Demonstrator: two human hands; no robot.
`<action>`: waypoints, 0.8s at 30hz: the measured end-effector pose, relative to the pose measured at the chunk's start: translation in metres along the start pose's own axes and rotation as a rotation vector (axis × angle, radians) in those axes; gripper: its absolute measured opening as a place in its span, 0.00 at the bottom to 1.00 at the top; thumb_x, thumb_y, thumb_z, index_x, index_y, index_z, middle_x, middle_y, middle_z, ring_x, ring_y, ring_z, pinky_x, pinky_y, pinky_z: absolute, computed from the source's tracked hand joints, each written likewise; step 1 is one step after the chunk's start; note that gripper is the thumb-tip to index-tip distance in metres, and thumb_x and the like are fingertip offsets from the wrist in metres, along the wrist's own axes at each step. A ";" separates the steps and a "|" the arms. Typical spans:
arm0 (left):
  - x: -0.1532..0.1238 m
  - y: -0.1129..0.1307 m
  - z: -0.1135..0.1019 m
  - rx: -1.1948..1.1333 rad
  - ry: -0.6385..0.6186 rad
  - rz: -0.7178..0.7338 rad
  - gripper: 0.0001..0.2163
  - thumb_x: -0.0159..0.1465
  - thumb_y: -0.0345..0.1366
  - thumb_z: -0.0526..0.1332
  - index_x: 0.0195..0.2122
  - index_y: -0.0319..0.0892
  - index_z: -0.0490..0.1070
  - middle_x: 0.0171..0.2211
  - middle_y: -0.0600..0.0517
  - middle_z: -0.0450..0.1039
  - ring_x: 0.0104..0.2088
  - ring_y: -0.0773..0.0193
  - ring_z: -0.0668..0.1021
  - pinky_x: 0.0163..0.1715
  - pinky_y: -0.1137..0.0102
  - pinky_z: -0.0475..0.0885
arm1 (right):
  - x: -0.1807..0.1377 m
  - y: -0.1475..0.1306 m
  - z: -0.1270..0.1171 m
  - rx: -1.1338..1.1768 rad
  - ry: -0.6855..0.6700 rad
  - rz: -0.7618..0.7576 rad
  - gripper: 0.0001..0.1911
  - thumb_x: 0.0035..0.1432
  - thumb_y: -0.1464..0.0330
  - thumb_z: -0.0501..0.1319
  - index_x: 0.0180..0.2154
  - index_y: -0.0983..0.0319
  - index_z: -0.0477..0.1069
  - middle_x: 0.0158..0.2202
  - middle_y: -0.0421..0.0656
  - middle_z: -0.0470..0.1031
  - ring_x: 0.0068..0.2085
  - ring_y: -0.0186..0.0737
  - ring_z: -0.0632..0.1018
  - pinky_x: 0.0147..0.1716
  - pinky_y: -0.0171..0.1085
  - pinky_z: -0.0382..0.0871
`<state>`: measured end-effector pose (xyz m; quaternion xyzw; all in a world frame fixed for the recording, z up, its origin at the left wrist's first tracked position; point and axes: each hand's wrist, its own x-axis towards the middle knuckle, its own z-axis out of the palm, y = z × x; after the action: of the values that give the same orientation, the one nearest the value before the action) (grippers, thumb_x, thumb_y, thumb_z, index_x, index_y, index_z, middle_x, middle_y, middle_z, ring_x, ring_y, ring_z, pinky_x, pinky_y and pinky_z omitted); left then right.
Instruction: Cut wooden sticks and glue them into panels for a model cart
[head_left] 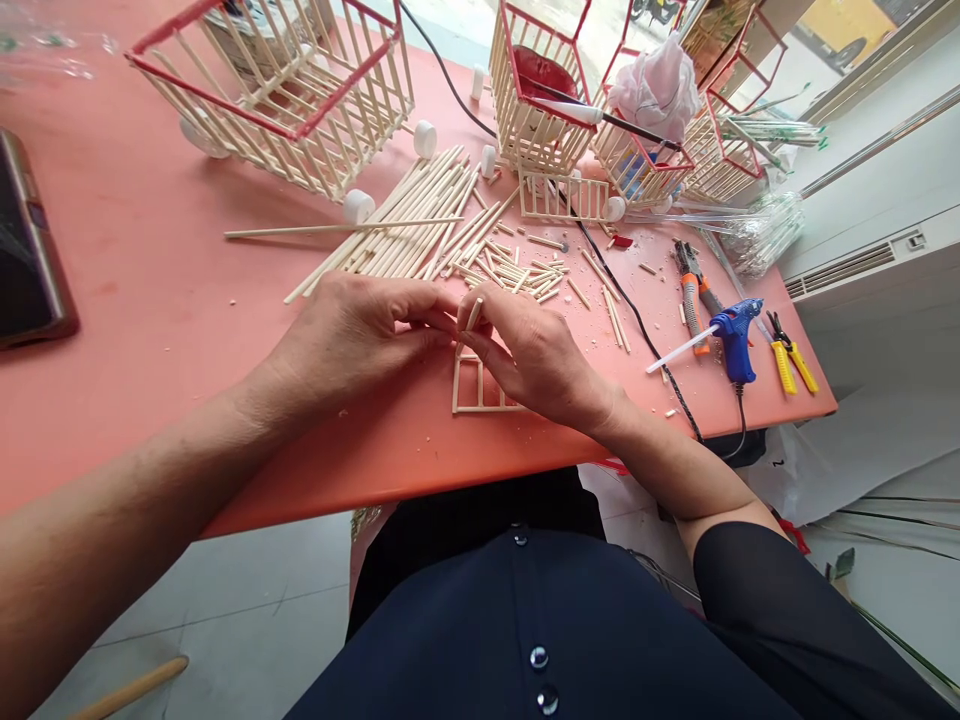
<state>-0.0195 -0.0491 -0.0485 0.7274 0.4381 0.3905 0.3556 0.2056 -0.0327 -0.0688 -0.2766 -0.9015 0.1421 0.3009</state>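
Observation:
My left hand (360, 335) and my right hand (532, 355) meet at the near edge of the pink table (150, 300). Together their fingertips pinch a short pale stick (473, 314), held slanted upright. Under my right hand lies a small flat frame of glued sticks (472, 385), partly hidden by the palm. Both hands have their fingers closed on the short stick.
A heap of long and short sticks (442, 235) lies just beyond the hands. Stick baskets with red rims (285, 90) (536, 100) stand at the back. A blue glue gun (731, 335), orange pliers (690, 290), yellow cutters (791, 360) and a black cable (637, 320) lie at the right.

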 end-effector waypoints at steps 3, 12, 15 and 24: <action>-0.001 -0.003 -0.002 0.054 -0.026 -0.054 0.14 0.68 0.42 0.64 0.40 0.46 0.90 0.36 0.54 0.91 0.40 0.59 0.89 0.44 0.73 0.81 | -0.001 0.000 0.000 -0.005 -0.001 -0.001 0.08 0.85 0.72 0.55 0.46 0.58 0.66 0.42 0.39 0.75 0.41 0.37 0.76 0.47 0.38 0.73; -0.002 -0.002 -0.002 0.091 -0.022 -0.028 0.14 0.70 0.43 0.63 0.37 0.48 0.90 0.35 0.56 0.90 0.38 0.61 0.87 0.42 0.74 0.77 | -0.001 0.003 0.005 -0.017 0.016 -0.033 0.08 0.85 0.73 0.53 0.48 0.57 0.65 0.44 0.40 0.76 0.43 0.38 0.76 0.48 0.38 0.70; 0.000 0.000 -0.002 0.051 -0.001 -0.014 0.11 0.68 0.41 0.65 0.35 0.50 0.90 0.34 0.57 0.90 0.36 0.61 0.87 0.39 0.74 0.76 | 0.000 0.003 0.005 0.001 -0.002 -0.016 0.07 0.84 0.73 0.54 0.47 0.57 0.65 0.43 0.40 0.76 0.42 0.38 0.75 0.48 0.38 0.70; 0.002 0.003 -0.002 0.042 -0.004 -0.088 0.10 0.66 0.42 0.66 0.31 0.49 0.86 0.34 0.57 0.91 0.39 0.58 0.89 0.42 0.73 0.78 | 0.001 0.003 0.003 0.024 -0.039 0.011 0.07 0.81 0.75 0.56 0.47 0.56 0.65 0.44 0.40 0.75 0.43 0.39 0.75 0.48 0.38 0.69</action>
<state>-0.0199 -0.0478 -0.0448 0.7155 0.4769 0.3640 0.3580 0.2043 -0.0303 -0.0721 -0.2752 -0.9040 0.1598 0.2855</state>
